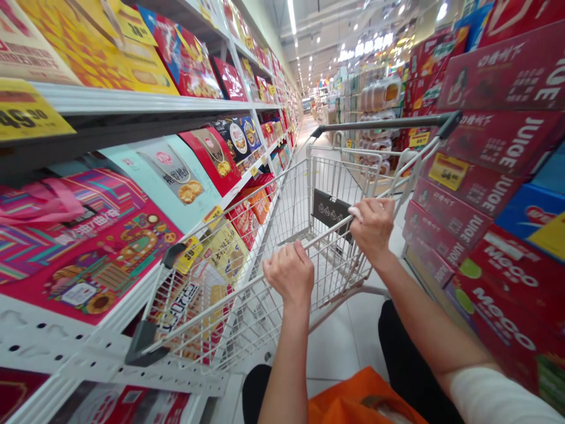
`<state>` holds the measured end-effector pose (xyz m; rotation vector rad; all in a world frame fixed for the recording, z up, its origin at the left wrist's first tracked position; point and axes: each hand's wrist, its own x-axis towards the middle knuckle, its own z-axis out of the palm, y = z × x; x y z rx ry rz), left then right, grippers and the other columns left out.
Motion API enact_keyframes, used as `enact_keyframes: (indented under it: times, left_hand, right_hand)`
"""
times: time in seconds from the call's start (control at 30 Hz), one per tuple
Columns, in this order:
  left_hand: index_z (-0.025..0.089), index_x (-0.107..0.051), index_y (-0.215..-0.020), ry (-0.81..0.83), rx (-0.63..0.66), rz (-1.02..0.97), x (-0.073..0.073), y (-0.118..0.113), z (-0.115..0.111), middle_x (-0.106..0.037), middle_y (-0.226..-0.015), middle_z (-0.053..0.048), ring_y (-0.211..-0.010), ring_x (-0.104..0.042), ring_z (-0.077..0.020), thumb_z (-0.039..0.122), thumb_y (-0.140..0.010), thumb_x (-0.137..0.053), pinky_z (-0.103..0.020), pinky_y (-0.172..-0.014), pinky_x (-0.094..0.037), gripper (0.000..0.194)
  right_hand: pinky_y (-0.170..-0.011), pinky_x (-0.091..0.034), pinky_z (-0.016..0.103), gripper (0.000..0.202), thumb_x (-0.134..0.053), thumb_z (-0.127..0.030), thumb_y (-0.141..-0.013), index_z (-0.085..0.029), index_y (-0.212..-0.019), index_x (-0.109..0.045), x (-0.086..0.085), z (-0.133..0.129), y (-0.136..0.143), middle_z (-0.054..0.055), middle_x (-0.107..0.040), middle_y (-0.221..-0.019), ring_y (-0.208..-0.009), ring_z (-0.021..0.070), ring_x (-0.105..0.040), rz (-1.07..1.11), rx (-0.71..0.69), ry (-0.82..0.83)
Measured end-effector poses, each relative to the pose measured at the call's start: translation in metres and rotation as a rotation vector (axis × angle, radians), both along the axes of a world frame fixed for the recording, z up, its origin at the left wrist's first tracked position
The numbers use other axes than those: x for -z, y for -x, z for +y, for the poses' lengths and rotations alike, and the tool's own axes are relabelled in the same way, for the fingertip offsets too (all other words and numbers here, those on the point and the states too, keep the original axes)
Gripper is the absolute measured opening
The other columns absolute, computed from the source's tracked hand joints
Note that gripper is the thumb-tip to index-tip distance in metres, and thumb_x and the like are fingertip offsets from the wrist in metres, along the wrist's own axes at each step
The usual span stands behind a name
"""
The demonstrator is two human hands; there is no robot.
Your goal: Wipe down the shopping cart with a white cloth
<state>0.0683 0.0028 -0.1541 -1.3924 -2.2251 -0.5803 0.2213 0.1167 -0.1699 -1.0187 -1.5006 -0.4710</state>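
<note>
A wire shopping cart (247, 294) stands sideways in front of me, its basket turned toward the shelves on the left. My left hand (290, 270) is closed around the near top rail, about midway along it. Farther right, my right hand (373, 227) grips the same rail, with something small and pale showing at its fingers that I cannot make out. The cart's dark push handle (388, 123) is at the far right end, touched by neither hand. A dark panel (332, 207) hangs inside the wire basket, and no goods show in it.
Shelves (154, 100) with boxed snacks and yellow price tags run along the left, close to the cart's front corner. Stacked red drink cartons (494, 141) line the right side. A tiled aisle floor (353, 330) stretches ahead between them.
</note>
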Motion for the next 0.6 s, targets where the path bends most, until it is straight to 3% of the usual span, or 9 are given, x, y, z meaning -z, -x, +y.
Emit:
enact_keyframes:
  times: [0.13, 0.23, 0.37, 0.5, 0.6]
  left_hand:
    - [0.018, -0.066, -0.083, -0.006, 0.034, 0.05, 0.0, -0.001, -0.002, -0.071, -0.081, -0.009, -0.081, -0.061, -0.0226, 0.039, -0.106, -0.019, -0.038, -0.077, -0.028, 0.056]
    - [0.018, -0.064, -0.082, -0.003, 0.073, 0.088, 0.002, 0.001, -0.007, -0.07, -0.079, -0.008, -0.079, -0.059, -0.0214, 0.039, -0.106, -0.022, -0.037, -0.077, -0.028, 0.052]
    - [0.019, -0.062, -0.08, -0.043, 0.116, 0.161, 0.006, 0.0, -0.014, -0.067, -0.075, -0.006, -0.076, -0.057, -0.0203, 0.039, -0.106, -0.027, -0.036, -0.075, -0.028, 0.047]
    - [0.021, -0.058, -0.076, -0.155, 0.129, 0.235, 0.013, -0.006, -0.015, -0.063, -0.069, -0.003, -0.07, -0.053, -0.0196, 0.037, -0.105, -0.035, -0.036, -0.072, -0.027, 0.041]
    - [0.021, -0.055, -0.072, -0.266, 0.126, 0.265, 0.019, -0.012, -0.011, -0.06, -0.065, -0.003, -0.067, -0.05, -0.0195, 0.034, -0.104, -0.038, -0.037, -0.07, -0.026, 0.039]
  right_hand:
    - [-0.089, -0.043, 0.034, 0.02, -0.055, -0.005, -0.083, -0.021, -0.084, -0.066, 0.008, -0.042, 0.044, 0.003, -0.069, -0.089, -0.096, 0.0218, -0.049, -0.087, -0.182, 0.082]
    - [-0.092, -0.042, 0.035, 0.021, -0.053, -0.005, -0.082, -0.021, -0.086, -0.068, 0.01, -0.051, 0.05, 0.002, -0.07, -0.091, -0.096, 0.0203, -0.052, -0.142, -0.252, 0.075]
    - [-0.095, -0.041, 0.035, 0.027, -0.052, -0.004, -0.081, -0.023, -0.089, -0.069, 0.01, -0.029, 0.019, 0.0, -0.071, -0.088, -0.092, 0.0182, -0.056, -0.188, -0.299, 0.056]
    - [-0.096, -0.039, 0.036, 0.026, -0.052, -0.005, -0.084, -0.023, -0.087, -0.071, 0.009, 0.001, -0.018, 0.001, -0.074, -0.088, -0.089, 0.0177, -0.057, -0.106, -0.208, 0.042]
    - [-0.095, -0.039, 0.038, 0.024, -0.053, -0.007, -0.087, -0.022, -0.088, -0.072, 0.01, 0.008, -0.027, 0.004, -0.074, -0.091, -0.095, 0.0197, -0.055, -0.011, -0.155, 0.062]
